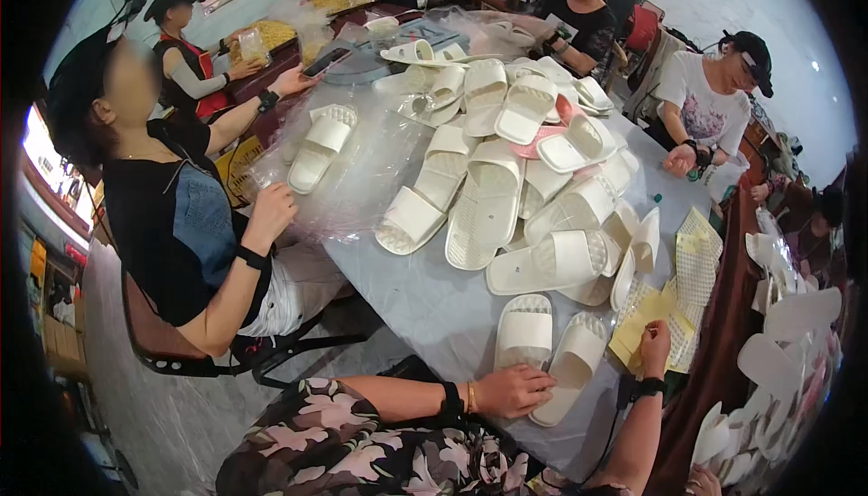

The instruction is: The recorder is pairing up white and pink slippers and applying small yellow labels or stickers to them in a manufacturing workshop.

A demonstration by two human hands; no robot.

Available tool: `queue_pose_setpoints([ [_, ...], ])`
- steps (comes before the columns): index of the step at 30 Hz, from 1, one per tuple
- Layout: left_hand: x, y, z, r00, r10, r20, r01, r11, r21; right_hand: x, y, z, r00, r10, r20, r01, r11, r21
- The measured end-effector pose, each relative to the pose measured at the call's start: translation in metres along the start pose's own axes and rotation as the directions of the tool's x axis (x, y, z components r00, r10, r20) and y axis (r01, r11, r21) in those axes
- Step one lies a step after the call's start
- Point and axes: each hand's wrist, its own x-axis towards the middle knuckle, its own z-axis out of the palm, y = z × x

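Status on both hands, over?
Left hand at two white slippers. Right hand at yellow sheets. Larger slipper pile close beyond.

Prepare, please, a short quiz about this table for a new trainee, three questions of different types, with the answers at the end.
1. True or false: the person's left hand is at the yellow sheet.
2. Choose one. The person's right hand is nearest to:
A) a phone
B) a chair
C) the yellow sheet
3. Fill in the colour: besides white, the slipper pile also shows some ____.

Key:
1. False; it is at the near slippers.
2. C.
3. Pink.
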Motion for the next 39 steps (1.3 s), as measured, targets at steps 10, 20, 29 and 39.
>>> queue_pose_setpoints([
  [10, -0.001, -0.001, 0.003, 1.000, 0.013, -0.011, -0.013, 1.000, 0.000, -0.002, 0.000, -0.001, 1.000, -0.022, -0.015, 0.023, 1.000, 0.019],
  [20, -0.001, 0.003, 0.010, 1.000, 0.014, 0.004, -0.014, 1.000, -0.001, -0.006, 0.017, -0.002, 0.996, -0.072, -0.057, 0.072, 0.997, 0.003],
  [29, 0.003, -0.002, -0.008, 0.998, 0.003, 0.069, -0.007, 0.999, 0.053, 0.001, -0.015, 0.014, 0.997, -0.041, -0.064, 0.047, 0.995, 0.087],
  [39, 0.011, 0.005, -0.006, 0.997, 0.003, 0.080, -0.010, 0.996, 0.088, -0.007, -0.013, -0.004, 0.999, 0.025, -0.047, -0.022, 0.998, 0.052],
])
